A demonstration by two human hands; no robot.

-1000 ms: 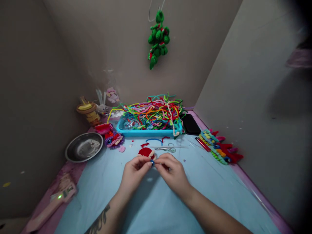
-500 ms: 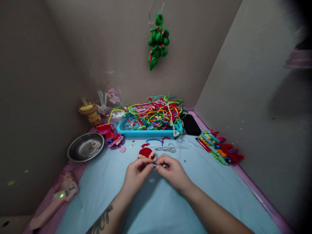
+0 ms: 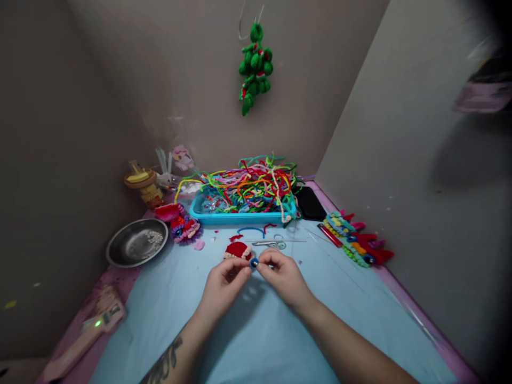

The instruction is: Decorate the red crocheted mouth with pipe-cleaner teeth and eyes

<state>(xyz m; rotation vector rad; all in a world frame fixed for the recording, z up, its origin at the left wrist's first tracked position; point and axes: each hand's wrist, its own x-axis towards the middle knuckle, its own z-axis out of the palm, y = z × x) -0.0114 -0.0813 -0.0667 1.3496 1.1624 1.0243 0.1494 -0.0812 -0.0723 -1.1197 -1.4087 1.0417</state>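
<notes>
Between the fingertips of both hands is a small round blue piece (image 3: 253,263) with a pale spot at its middle. My left hand (image 3: 227,280) pinches its left side with thumb and forefinger. From the right, my right hand (image 3: 282,274) is closed in a pinch on its edge. Just beyond the left fingers lies a red domed piece with a cream ruffled edge (image 3: 238,250), partly covered by them. Scissors (image 3: 270,244) rest on the blue cloth farther back, beside a blue strand (image 3: 251,229).
A blue tray (image 3: 240,218) heaped with coloured yarn strands stands at the back. To its right lies a black phone-like slab (image 3: 311,204). A metal bowl (image 3: 128,256) with white beads and a pink glue gun (image 3: 86,338) are at left; crocheted pieces (image 3: 360,242) lie at right.
The blue piece has turned so its round face and pale centre show more. Both hands stay pinched on it, with only small finger shifts. The view has swung slightly.
</notes>
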